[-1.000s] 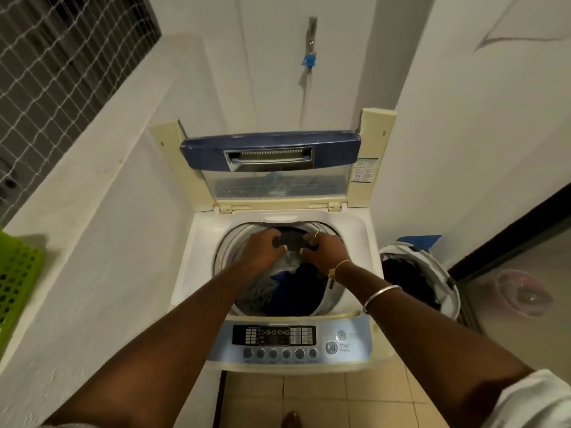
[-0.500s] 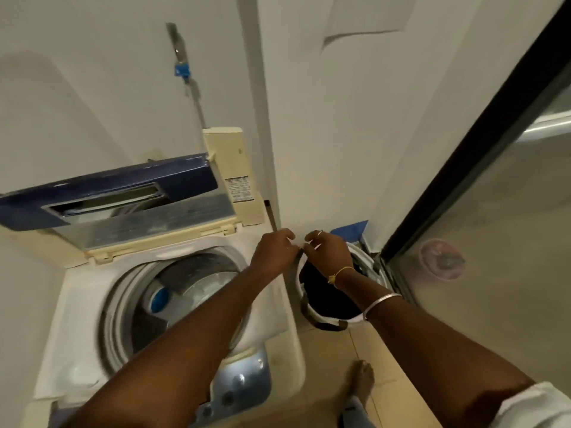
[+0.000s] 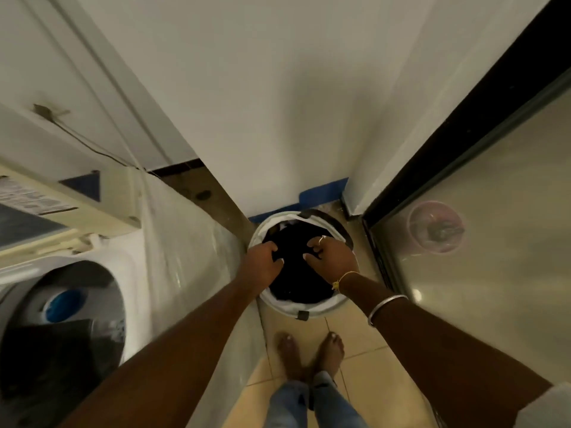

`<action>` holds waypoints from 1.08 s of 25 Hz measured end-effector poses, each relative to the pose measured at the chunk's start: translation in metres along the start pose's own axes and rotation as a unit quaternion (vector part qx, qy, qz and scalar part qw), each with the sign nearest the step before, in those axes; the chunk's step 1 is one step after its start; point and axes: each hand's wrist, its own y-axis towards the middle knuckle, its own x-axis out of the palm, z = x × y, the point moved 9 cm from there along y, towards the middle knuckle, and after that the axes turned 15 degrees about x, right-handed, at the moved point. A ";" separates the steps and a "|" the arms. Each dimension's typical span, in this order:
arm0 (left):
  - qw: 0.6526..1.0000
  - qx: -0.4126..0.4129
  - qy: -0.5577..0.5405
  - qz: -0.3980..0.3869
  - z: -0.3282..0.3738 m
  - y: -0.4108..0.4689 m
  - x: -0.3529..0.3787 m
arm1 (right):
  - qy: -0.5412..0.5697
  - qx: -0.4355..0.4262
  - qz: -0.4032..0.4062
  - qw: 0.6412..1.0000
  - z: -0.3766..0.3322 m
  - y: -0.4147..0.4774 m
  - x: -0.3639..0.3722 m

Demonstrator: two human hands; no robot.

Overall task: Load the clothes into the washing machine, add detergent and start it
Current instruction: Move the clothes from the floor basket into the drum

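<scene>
Both in the basket (image 3: 312, 310) now: L hand (image 3: 262, 262) & R hand (image 3: 332, 257), fingers curled into the clothes (image 3: 293, 273), a dark heap filling it. Basket's on tan floor tiles (image 3: 355, 344), just R of the washer (image 3: 173, 242), against a white wall (image 3: 278, 103); glass door (image 3: 479, 242) at R.

the dark clothes (image 3: 296, 273) you've got there look like soft matt cloth. your basket (image 3: 312, 308) has a thin white rim, fabric or plastic, can't tell. the washing machine (image 3: 173, 242) side is smooth glossy plastic, looks film-wrapped. floor tiles (image 3: 364, 341) are shiny, the wall (image 3: 293, 103) is flat matt paint, your bangle (image 3: 386, 306) is polished metal, jeans (image 3: 309, 403) are faded denim.
</scene>
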 end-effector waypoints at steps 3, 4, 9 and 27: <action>0.999 0.001 0.031 -0.028 -0.040 0.056 0.049 | -0.012 0.006 -0.031 0.999 0.031 0.062 0.042; 0.999 0.002 0.041 -0.034 -0.055 0.075 0.067 | -0.030 0.005 -0.031 0.999 0.041 0.083 0.056; 0.991 -0.006 0.095 -0.094 -0.130 0.145 0.158 | -0.170 0.035 -0.071 0.982 0.091 0.179 0.132; 0.999 0.028 0.017 0.033 -0.122 0.132 0.141 | -0.017 0.040 -0.006 0.999 0.091 0.169 0.136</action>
